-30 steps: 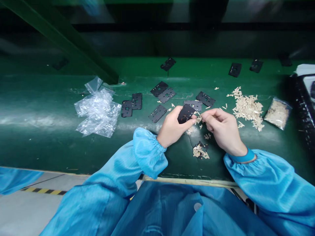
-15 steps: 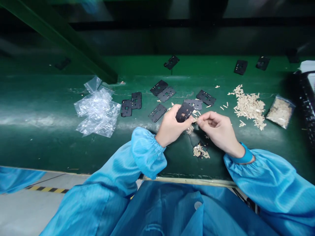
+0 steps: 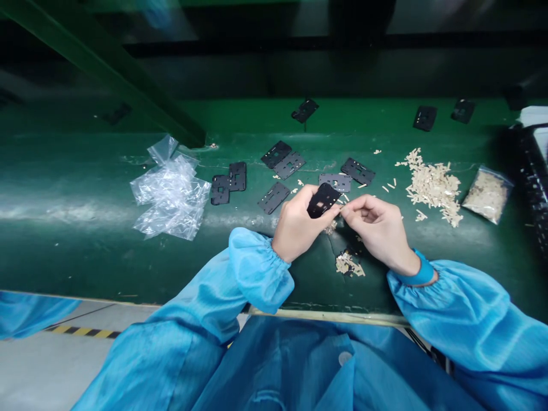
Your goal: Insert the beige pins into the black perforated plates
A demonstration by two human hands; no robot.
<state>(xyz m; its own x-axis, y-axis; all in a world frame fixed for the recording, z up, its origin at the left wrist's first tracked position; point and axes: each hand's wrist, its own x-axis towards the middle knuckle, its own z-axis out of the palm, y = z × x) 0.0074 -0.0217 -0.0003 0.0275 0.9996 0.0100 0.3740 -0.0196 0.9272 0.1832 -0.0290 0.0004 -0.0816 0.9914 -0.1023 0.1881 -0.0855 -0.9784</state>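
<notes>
My left hand (image 3: 296,224) pinches a black perforated plate (image 3: 323,200) by its lower edge. My right hand (image 3: 377,229) has its fingertips closed on a small beige strip (image 3: 342,208), right next to the plate. Both hands are over the green bench (image 3: 85,257). A large heap of beige strips (image 3: 433,188) lies to the right, and a small mound mixed with black bits (image 3: 347,265) lies just below my hands. Several similar black plates (image 3: 339,182) lie flat beyond my hands. The strip is mostly hidden by my fingers.
A crumpled clear plastic bag heap (image 3: 171,200) lies left of the plates. A clear bag of beige strips (image 3: 487,195) and a black tray (image 3: 531,171) stand at the right. More black plates (image 3: 424,118) lie on a green belt farther back, under a green beam (image 3: 107,63).
My right hand has moved closer to the plate, and the left hand has turned the plate slightly. The black plates on the far green belt have shifted right.
</notes>
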